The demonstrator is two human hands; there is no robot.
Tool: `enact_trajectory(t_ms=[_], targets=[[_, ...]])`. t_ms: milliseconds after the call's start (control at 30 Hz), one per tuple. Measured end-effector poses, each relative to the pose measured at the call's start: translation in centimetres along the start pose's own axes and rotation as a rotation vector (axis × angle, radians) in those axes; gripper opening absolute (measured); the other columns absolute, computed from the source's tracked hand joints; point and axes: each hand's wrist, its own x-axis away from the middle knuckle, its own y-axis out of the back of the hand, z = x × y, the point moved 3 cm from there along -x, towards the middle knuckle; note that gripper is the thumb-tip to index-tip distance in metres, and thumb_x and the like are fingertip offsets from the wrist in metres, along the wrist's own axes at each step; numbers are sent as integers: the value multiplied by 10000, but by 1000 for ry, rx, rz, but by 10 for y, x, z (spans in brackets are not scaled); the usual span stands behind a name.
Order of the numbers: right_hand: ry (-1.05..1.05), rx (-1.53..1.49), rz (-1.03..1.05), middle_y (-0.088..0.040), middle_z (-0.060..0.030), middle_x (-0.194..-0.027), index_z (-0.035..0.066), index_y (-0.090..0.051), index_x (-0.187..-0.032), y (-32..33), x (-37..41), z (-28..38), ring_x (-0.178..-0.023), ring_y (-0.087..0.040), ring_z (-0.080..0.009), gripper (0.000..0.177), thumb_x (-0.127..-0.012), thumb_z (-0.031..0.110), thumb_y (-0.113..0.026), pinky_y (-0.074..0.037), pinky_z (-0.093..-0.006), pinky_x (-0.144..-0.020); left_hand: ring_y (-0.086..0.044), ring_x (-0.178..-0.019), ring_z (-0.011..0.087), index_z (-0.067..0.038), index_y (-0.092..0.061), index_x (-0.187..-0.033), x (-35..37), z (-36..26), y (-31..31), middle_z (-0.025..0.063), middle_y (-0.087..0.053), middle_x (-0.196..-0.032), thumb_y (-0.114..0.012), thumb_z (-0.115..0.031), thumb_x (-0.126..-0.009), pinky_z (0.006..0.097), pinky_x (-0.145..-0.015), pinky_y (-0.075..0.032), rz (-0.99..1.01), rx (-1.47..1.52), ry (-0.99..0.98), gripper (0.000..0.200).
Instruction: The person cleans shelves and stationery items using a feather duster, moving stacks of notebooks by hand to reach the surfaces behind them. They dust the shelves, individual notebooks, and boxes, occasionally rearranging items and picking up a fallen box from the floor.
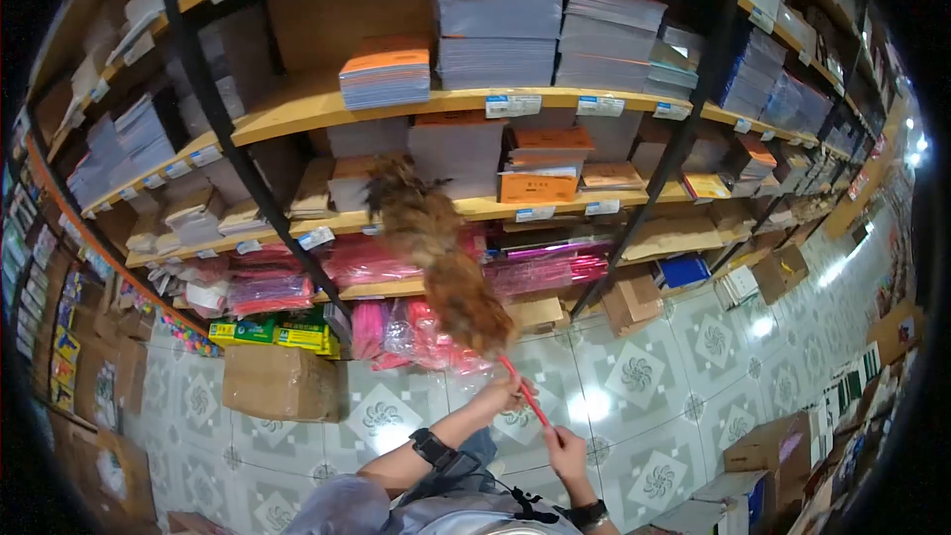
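A brown feather duster on a thin red handle reaches up toward the shelves. Its feathered tip touches the stacks on the third shelf from the top. My left hand grips the red handle near the feathers; a black watch sits on that wrist. My right hand holds the handle's lower end, also with a dark band on the wrist. Both arms stretch out from the bottom of the view.
Wooden shelves on black posts hold stacks of notebooks, paper packs and pink wrapped bundles. A cardboard box stands on the tiled floor below. More boxes line the aisle at right and at left.
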Motion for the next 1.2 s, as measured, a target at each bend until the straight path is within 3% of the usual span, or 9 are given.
enact_trajectory(t_ms=[100,167,267,467,600,667,1067,1133,1200], targets=[[-245,19,-139,-471,-140,-477,-4,-570,-655,49,14,-29,-438,-465,-192,343,-729,331,-561,-360,-289,-452,-493,-600,138,-35,-492,-956,3,-25,-13,88,-543,-827,-340,-286,-872,258,-581,-425,-101,111,23,306],[-310,107,-271,-423,-83,-436,-18,-518,-560,75,16,-50,-431,-364,-115,379,-724,320,-565,-308,-286,-429,-479,-593,136,-32,-498,-915,-39,-16,58,78,-533,-792,-363,-228,-861,254,-563,-412,-663,-393,-400,244],[-260,357,-388,-415,-78,-405,-16,-526,-537,118,14,-91,-397,-366,-121,392,-719,328,-567,-288,-302,-406,-504,-743,241,-11,-501,-877,-53,-125,77,125,-529,-788,-375,-137,-842,322,-676,-400,-847,-529,-745,182],[-371,232,-517,-439,-96,-418,-30,-535,-567,169,2,-105,-391,-371,-132,354,-706,288,-604,-314,-275,-410,-460,-965,280,-62,-497,-1030,-143,-273,21,106,-506,-1014,-444,-12,-698,376,-874,-336,-772,-1593,-1433,340],[-293,223,-606,-396,-75,-394,-34,-533,-558,178,-13,-95,-383,-324,-103,342,-708,263,-609,-277,-269,-385,-456,-987,263,-96,-488,-1053,-198,-308,17,94,-503,-1038,-441,-48,-679,372,-906,-314,-704,-1723,-1426,380],[-317,203,-620,-388,-66,-398,-31,-524,-546,184,-16,-92,-390,-324,-99,340,-706,256,-609,-271,-272,-386,-463,-984,259,-122,-489,-1059,-214,-318,24,78,-506,-1040,-442,-76,-671,369,-911,-313,-510,-1783,-555,394],[-343,10,-493,-447,-31,-432,-36,-523,-561,229,-73,-110,-421,-368,-75,272,-702,176,-616,-291,-238,-399,-452,-948,275,-112,-588,-831,-222,-306,33,78,-513,-1002,-494,-128,-610,373,-777,-403,-730,-1938,-955,240],[-147,42,-520,-477,-70,-454,-22,-544,-590,226,-102,-93,-414,-411,-107,248,-708,187,-609,-325,-252,-412,-429,-944,281,-112,-581,-785,-217,-304,31,87,-492,-989,-499,-146,-607,399,-791,-367,-1019,-2032,-1337,199],[-22,181,-519,-505,-110,-498,3,-566,-630,220,-128,-74,-420,-468,-170,205,-708,188,-606,-356,-272,-427,-430,-924,268,-103,-582,-790,-216,-299,33,83,-476,-966,-495,-156,-615,400,-809,-336,-980,-2129,-1219,202]])
